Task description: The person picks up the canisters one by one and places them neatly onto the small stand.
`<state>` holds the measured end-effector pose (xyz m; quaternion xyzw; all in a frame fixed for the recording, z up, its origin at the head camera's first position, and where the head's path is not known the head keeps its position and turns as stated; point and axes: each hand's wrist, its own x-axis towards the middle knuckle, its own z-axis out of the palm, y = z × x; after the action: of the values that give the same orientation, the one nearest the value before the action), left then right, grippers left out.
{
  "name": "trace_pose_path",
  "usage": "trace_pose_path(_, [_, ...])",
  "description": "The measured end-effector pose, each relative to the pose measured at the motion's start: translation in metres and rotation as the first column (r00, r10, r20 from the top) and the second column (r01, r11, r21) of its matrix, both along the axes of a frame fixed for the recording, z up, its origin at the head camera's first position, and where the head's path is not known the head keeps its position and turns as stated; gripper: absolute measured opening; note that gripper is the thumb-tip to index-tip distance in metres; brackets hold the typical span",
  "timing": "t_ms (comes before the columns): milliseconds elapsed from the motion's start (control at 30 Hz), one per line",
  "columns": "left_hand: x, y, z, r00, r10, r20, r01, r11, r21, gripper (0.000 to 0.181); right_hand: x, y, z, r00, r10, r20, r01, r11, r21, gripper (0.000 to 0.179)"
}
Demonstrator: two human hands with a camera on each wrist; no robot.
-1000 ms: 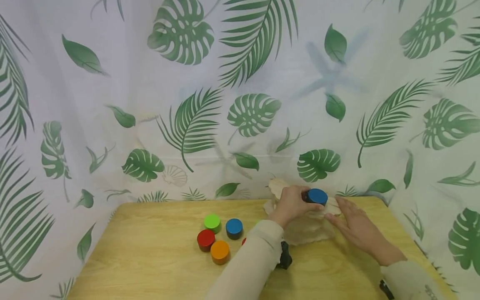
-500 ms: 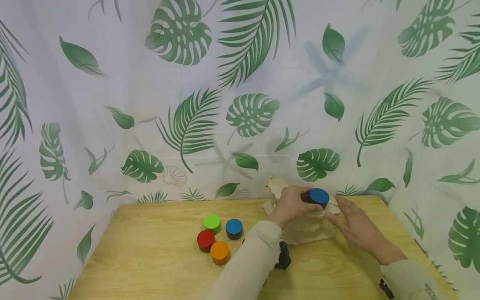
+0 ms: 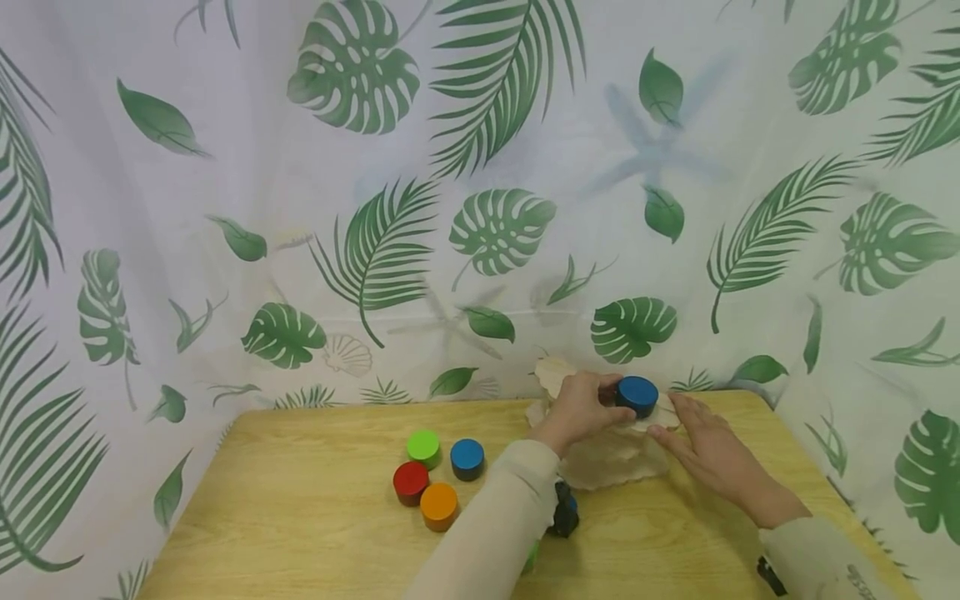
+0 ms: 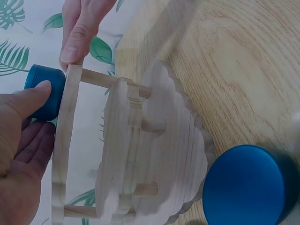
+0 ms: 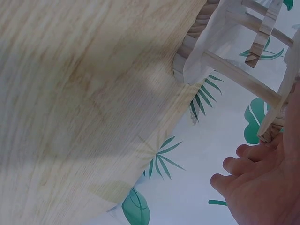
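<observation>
A pale wooden tiered stand (image 3: 615, 467) with scalloped tiers and round posts stands on the table's back right. On its top tier rests a blue cylinder (image 3: 637, 396), upright. My left hand (image 3: 577, 410) is at the cylinder's left side; in the left wrist view the thumb (image 4: 40, 93) lies against or over the cylinder, while the other fingers are loosely bent below and do not wrap it. My right hand (image 3: 708, 454) holds the right end of the top tier, thumb at the front edge and fingers at the far side. The right wrist view shows several fingers (image 5: 234, 168) at that end.
On the wooden table (image 3: 285, 500), left of my left arm, stand a green cylinder (image 3: 423, 448), a blue one (image 3: 467, 459), a red one (image 3: 411, 483) and an orange one (image 3: 439, 507). Another blue cylinder (image 4: 243, 187) stands near the stand's base. A leaf-print curtain (image 3: 420, 250) hangs behind.
The blue cylinder on the stand has shifted slightly right, then stayed in place. My left fingers have loosened and drawn back a little to the left. The right hand has kept its place.
</observation>
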<state>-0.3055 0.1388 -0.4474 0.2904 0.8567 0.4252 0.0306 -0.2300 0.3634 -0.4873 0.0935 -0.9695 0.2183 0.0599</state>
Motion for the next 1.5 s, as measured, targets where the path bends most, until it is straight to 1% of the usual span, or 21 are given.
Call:
trace_pose_path(167, [0.0, 0.005, -0.002, 1.0, 0.013, 0.003, -0.013, 1.0, -0.013, 0.054, 0.002, 0.001, 0.0, 1.0, -0.002, -0.002, 0.002, 1.0, 0.002, 0.08])
trace_pose_path(300, [-0.001, 0.009, -0.001, 1.0, 0.013, 0.01, -0.013, 1.0, -0.02, 0.054, 0.003, 0.0, 0.002, 1.0, 0.0, -0.011, 0.0, 1.0, -0.004, 0.08])
trace_pose_path(433, [-0.002, 0.011, 0.001, 1.0, 0.004, -0.016, -0.005, 0.999, -0.032, 0.054, 0.002, -0.002, 0.003, 1.0, 0.003, -0.011, -0.003, 1.0, -0.015, 0.08])
trace_pose_path(633, [-0.001, 0.018, 0.002, 0.999, -0.022, -0.048, 0.019, 0.998, -0.054, 0.052, 0.001, 0.001, 0.001, 1.0, -0.005, -0.003, 0.005, 1.0, -0.006, 0.081])
trace_pose_path(867, [0.001, 0.022, 0.002, 0.999, 0.018, -0.042, -0.021, 0.997, -0.08, 0.047, 0.001, 0.002, 0.0, 1.0, -0.009, 0.0, 0.009, 1.0, 0.007, 0.083])
trace_pose_path(1000, [0.002, 0.023, 0.002, 0.999, 0.029, -0.041, -0.033, 0.995, -0.09, 0.046, 0.001, 0.001, 0.0, 1.0, -0.012, -0.004, 0.012, 1.0, 0.013, 0.083])
trace_pose_path(1133, [0.003, 0.021, 0.003, 1.0, 0.031, -0.007, -0.031, 0.998, -0.061, 0.052, 0.001, 0.002, 0.0, 1.0, -0.011, -0.01, 0.012, 1.0, 0.01, 0.082])
trace_pose_path(1233, [0.003, 0.014, 0.005, 0.999, 0.032, 0.019, -0.031, 0.999, -0.025, 0.053, 0.0, 0.0, 0.001, 1.0, -0.007, -0.015, 0.007, 1.0, 0.009, 0.082])
trace_pose_path(1367, [0.003, 0.004, 0.007, 0.999, 0.03, 0.031, -0.031, 0.999, 0.02, 0.049, -0.002, -0.001, 0.001, 1.0, -0.005, -0.022, 0.006, 1.0, 0.019, 0.082])
trace_pose_path(1500, [0.003, -0.007, 0.006, 0.999, 0.023, 0.044, -0.026, 0.997, 0.068, 0.043, -0.002, -0.001, 0.001, 0.999, -0.002, -0.034, 0.002, 1.0, 0.019, 0.082])
